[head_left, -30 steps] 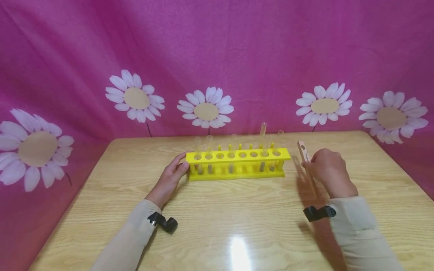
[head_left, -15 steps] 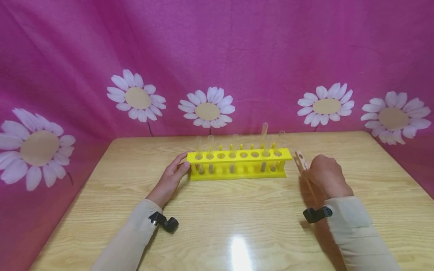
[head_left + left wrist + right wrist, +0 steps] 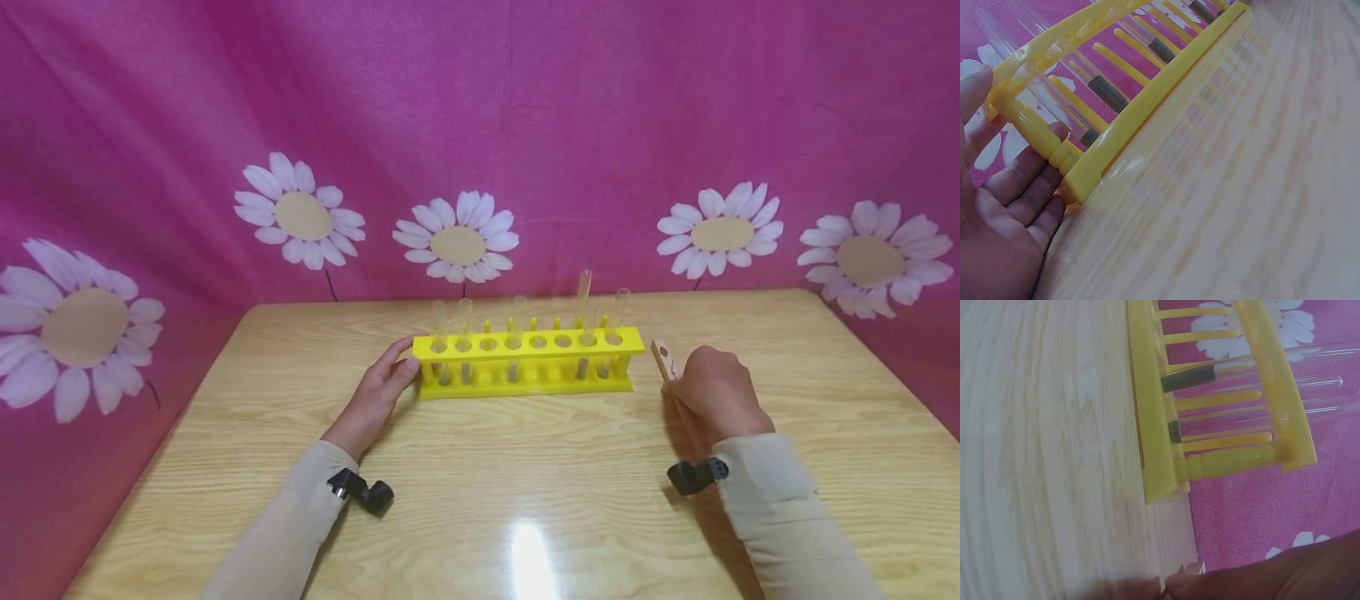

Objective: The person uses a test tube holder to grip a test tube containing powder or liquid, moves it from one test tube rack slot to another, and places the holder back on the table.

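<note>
A yellow test tube rack (image 3: 525, 356) stands on the table, bearing several clear glass test tubes (image 3: 583, 302). Dark material fills the bottoms of the tubes, as the left wrist view shows. My left hand (image 3: 372, 398) grips the rack's left end, thumb at the top bar and fingers behind the end post (image 3: 1035, 131). Just right of the rack, my right hand (image 3: 722, 392) pinches a wooden test tube holder (image 3: 663, 358) with a hole near its far end. Most of the holder's near part is hidden under that hand; the right wrist view catches only its tip (image 3: 1196, 569).
The wood-grain table (image 3: 480, 467) ends at a pink cloth (image 3: 570, 125) printed with daisies, which hangs behind and at both sides. Small black wrist cameras (image 3: 697, 477) sit on both sleeves. Some rack holes have no tube in them.
My right hand has come slightly lower and nearer with the wooden test tube holder, whose far end has shifted towards me and a little left. My left hand keeps its place on the rack.
</note>
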`<state>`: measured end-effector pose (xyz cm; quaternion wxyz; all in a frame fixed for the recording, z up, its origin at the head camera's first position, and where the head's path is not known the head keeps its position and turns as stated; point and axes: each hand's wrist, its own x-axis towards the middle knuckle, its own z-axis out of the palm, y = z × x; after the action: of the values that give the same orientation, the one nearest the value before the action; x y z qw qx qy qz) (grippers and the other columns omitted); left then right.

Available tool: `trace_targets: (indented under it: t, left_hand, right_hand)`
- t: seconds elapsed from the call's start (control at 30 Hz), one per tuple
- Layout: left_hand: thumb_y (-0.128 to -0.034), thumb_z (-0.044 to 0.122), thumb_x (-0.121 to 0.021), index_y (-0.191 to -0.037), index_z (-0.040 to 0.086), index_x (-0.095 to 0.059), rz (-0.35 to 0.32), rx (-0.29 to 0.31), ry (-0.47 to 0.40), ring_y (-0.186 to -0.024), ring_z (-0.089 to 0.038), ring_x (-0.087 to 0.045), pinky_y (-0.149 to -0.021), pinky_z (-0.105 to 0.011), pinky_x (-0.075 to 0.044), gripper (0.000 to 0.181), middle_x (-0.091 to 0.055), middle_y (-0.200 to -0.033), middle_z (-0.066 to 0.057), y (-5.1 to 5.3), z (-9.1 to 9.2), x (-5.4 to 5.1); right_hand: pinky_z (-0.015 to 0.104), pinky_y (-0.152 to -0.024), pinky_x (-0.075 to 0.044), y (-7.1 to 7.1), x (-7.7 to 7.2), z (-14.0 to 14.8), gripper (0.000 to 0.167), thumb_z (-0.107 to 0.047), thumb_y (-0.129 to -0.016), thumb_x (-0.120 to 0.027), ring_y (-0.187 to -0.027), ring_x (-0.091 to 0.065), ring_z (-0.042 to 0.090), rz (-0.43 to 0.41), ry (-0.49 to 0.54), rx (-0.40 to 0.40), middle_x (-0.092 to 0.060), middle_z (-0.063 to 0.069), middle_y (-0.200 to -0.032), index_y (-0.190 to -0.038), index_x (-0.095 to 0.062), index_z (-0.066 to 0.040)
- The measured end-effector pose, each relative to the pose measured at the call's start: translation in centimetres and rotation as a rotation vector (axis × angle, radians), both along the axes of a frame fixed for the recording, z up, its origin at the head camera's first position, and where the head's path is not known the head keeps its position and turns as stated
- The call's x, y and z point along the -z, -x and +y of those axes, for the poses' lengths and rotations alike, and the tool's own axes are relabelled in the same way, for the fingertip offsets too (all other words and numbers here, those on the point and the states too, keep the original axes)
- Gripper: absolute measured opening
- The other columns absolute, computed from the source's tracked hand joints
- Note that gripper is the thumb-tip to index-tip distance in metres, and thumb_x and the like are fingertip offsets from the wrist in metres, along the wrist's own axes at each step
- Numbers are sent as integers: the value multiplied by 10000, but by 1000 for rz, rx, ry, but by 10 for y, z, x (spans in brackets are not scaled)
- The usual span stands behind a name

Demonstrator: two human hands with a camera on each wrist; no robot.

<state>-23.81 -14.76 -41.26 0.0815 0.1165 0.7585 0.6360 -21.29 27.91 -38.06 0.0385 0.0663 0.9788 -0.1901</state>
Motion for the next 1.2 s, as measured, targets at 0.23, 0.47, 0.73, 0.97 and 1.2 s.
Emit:
trace_targets:
  t: [0.23, 0.47, 0.73, 0.97, 1.2]
  left_hand:
    - [-1019, 360, -472, -1485, 184, -360, -22, -12, -4, -1361, -272, -366, -1144, -499, -200, 511, -379, -1497, -90, 10, -3, 15]
    - [-987, 453, -497, -1467, 222, -388, -6, -16, -17, -1343, -236, -396, -1147, -484, -206, 544, -418, -1464, -74, 15, -5, 24]
    - [-976, 453, -527, -1471, 200, -385, 7, -21, -38, -1322, -257, -409, -1135, -493, -227, 574, -441, -1447, -58, 15, -4, 23]
    - [-997, 391, -514, -1473, 182, -377, 14, -1, -112, -1327, -249, -401, -1132, -454, -258, 537, -405, -1472, -45, 16, -4, 25]
    - [-1027, 347, -453, -1461, 203, -387, 20, 24, -184, -1293, -289, -437, -1125, -444, -282, 463, -428, -1441, -104, 16, -3, 22]
  right_hand:
    - [310, -487, -381, 1, -2, -2, 289, -213, -807, -732, -573, -458, 237, -43, -15, 9, -484, 64, -604, -653, -612, 2]
    - [303, -488, -382, 1, -2, -3, 284, -211, -808, -734, -575, -463, 233, -52, -11, 8, -490, 67, -611, -670, -619, 9]
    - [308, -486, -380, 2, -4, -1, 287, -228, -815, -710, -572, -468, 240, -60, -15, 5, -487, 70, -609, -670, -613, 0]
    - [304, -477, -361, 1, -7, -2, 334, -282, -838, -693, -555, -457, 222, -83, -10, 7, -451, 43, -584, -642, -602, -27]
    - [328, -519, -388, -4, -21, -7, 391, -366, -889, -648, -601, -504, 245, -105, -29, 3, -533, 59, -613, -762, -688, 1]
